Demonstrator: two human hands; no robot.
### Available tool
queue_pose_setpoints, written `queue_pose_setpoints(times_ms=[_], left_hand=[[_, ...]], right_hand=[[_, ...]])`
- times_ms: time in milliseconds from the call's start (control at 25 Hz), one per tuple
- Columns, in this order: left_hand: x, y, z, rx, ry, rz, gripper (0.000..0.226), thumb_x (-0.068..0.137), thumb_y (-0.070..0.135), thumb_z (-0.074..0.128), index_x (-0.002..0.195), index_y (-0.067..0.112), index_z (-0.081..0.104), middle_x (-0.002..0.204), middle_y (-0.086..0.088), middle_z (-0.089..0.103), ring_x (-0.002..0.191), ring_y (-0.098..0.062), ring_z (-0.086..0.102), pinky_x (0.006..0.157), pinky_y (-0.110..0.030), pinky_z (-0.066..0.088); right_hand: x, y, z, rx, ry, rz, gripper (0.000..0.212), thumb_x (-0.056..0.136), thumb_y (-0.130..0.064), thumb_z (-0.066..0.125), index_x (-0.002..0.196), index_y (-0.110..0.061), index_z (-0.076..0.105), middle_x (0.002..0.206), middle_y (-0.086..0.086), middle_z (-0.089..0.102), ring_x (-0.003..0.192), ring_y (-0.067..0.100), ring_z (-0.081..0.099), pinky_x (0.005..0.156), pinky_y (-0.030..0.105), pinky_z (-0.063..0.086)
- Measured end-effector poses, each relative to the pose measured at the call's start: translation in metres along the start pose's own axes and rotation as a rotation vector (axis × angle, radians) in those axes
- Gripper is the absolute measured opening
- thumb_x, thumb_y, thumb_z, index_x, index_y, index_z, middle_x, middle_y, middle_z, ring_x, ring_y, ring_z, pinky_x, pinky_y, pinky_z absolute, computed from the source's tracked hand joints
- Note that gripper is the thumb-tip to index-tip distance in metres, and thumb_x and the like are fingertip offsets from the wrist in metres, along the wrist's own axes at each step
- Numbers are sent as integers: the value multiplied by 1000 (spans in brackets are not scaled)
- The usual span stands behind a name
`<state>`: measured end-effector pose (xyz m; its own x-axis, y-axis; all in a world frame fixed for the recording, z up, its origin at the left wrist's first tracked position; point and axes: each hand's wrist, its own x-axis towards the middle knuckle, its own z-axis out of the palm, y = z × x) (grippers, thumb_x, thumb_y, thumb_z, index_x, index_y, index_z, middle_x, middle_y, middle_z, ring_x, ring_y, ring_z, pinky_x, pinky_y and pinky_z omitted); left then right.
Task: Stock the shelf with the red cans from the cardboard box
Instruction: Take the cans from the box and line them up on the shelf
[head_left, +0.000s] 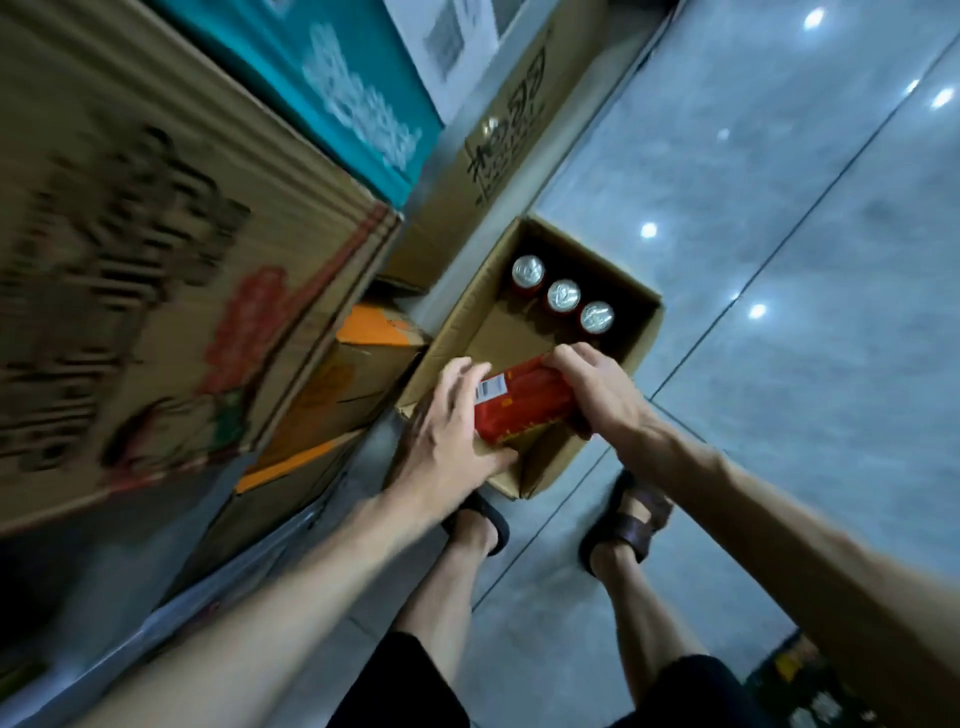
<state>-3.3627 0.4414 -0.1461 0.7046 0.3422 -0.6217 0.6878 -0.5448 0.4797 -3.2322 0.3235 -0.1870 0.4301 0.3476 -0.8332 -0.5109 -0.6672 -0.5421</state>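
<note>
An open cardboard box (470, 317) stands on the floor in front of my feet. Three red cans (563, 296) with silver tops stand upright in a row at its far side. Above the box's near end I hold a bundle of red cans (524, 408) lying on their sides, a barcode label showing at the left end. My left hand (452, 434) grips the bundle's left end, fingers curled over it. My right hand (597, 387) grips the right end from above. The shelf is not clearly visible.
Stacked cardboard cartons (156, 260) and a teal box (332, 88) crowd the left side, with orange-marked cartons (332, 395) lower down. Another brown carton (498, 150) lies behind the open box. Grey tiled floor (779, 260) spreads to the right.
</note>
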Motion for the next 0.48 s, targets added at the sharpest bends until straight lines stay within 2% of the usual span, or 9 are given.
queue_pose_setpoints(times_ms=[80, 160, 240, 280, 360, 400, 480], left_hand=[[-33, 48, -41, -9, 33, 73, 86, 71, 28, 84, 143, 13, 40, 145, -3, 40, 132, -21, 44, 103, -20, 31], [-66, 83, -79, -36, 82, 107, 80, 69, 31, 85, 137, 16, 46, 131, -1, 51, 118, -19, 53, 86, -14, 32], [-103, 118, -123, -73, 121, 140, 80, 65, 35, 87, 132, 16, 50, 122, 1, 57, 111, -17, 56, 81, -12, 31], [-121, 135, -144, -99, 134, 146, 80, 63, 37, 89, 131, 16, 52, 118, 3, 58, 108, -15, 57, 81, -12, 32], [-160, 168, -186, -145, 130, 147, 81, 61, 40, 90, 129, 15, 53, 110, 7, 58, 104, -11, 58, 79, -12, 34], [-178, 183, -207, -163, 121, 145, 81, 61, 41, 90, 129, 16, 53, 107, 9, 58, 101, -9, 57, 77, -12, 36], [-211, 208, -244, -209, 106, 131, 75, 62, 40, 90, 125, 19, 54, 102, 10, 60, 97, -7, 59, 74, -13, 41]], right_hand=[[-59, -50, -21, -64, -35, -81, 46, 69, -61, 48, 80, -18, 60, 73, 2, 56, 63, 27, 53, 53, 35, 34], [-113, -89, -40, -144, -60, -154, 43, 73, -65, 47, 79, -24, 60, 67, -1, 53, 58, 21, 50, 52, 31, 32], [-174, -136, -62, -311, -135, -254, 26, 90, -58, 43, 78, -41, 59, 68, -8, 46, 59, 9, 44, 53, 25, 30], [-202, -160, -71, -360, -182, -277, 25, 97, -53, 39, 82, -44, 57, 69, -12, 43, 59, 4, 40, 53, 22, 30], [-260, -208, -83, -402, -194, -247, 36, 97, -59, 37, 93, -31, 60, 69, -9, 51, 56, 6, 46, 51, 19, 38], [-288, -232, -87, -421, -173, -215, 47, 94, -62, 39, 96, -21, 63, 71, -1, 58, 56, 12, 52, 52, 24, 45], [-335, -270, -90, -444, -185, -234, 50, 94, -60, 44, 102, -15, 64, 84, 11, 65, 64, 22, 61, 61, 36, 55]])
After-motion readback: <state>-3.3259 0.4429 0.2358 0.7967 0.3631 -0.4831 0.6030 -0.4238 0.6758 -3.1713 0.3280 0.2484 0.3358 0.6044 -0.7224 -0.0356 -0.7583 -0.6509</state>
